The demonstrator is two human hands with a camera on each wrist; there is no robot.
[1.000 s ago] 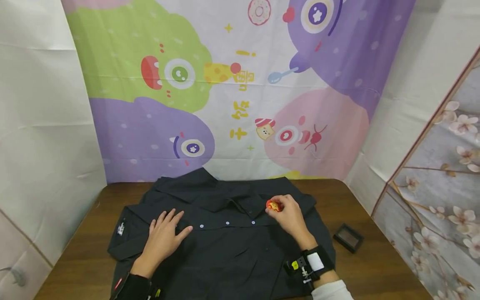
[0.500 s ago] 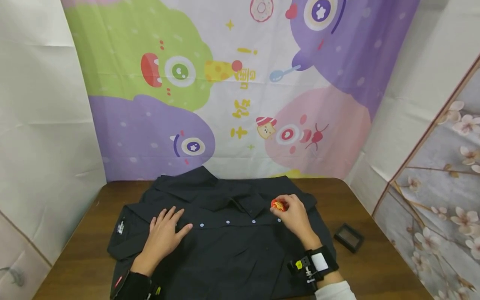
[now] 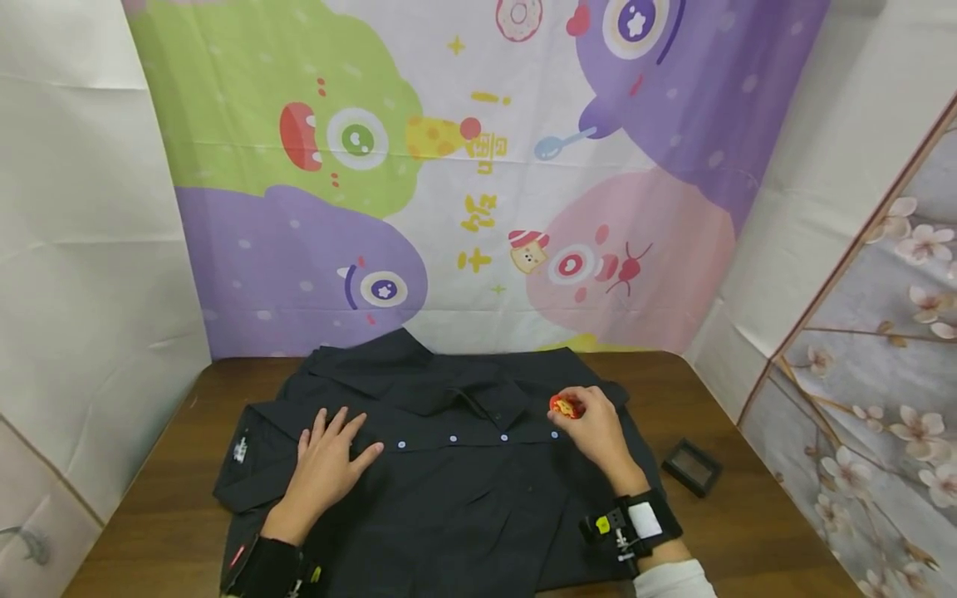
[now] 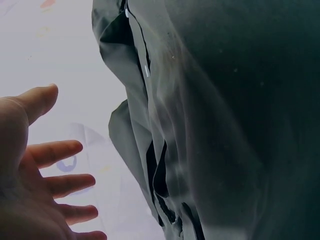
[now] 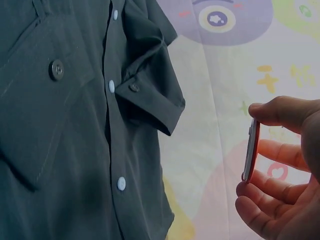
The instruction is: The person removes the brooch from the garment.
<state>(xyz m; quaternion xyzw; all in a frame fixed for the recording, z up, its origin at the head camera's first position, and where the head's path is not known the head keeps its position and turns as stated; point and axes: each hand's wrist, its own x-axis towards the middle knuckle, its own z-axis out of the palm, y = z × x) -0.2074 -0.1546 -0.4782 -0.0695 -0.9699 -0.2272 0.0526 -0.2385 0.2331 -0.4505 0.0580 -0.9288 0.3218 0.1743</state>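
Pinching a small round red-and-yellow badge (image 3: 566, 407) between thumb and fingertips, the right hand (image 3: 591, 428) holds it over the upper chest of the black short-sleeved button-up shirt (image 3: 449, 473), close to the collar and just past the last of the pale buttons (image 3: 452, 438). In the right wrist view the badge shows edge-on, a thin hard disc gripped by its rim. It looks light and rigid, a thing best held by the edge as it is now; whether a pin sits on the back I cannot tell.

Over on the other side, the left hand (image 3: 326, 465) lies flat on the shirt with fingers spread, palm down beside the button placket, holding nothing. The shirt is spread face up across the brown wooden table (image 3: 748, 531), thin and limp, creasing in soft folds. I'd judge it would slide and bunch under any tug, so a flat palm pressing it down suits it better than a pinch.

A small dark shallow box (image 3: 691, 468) sits on the table to the right, apart from the shirt.
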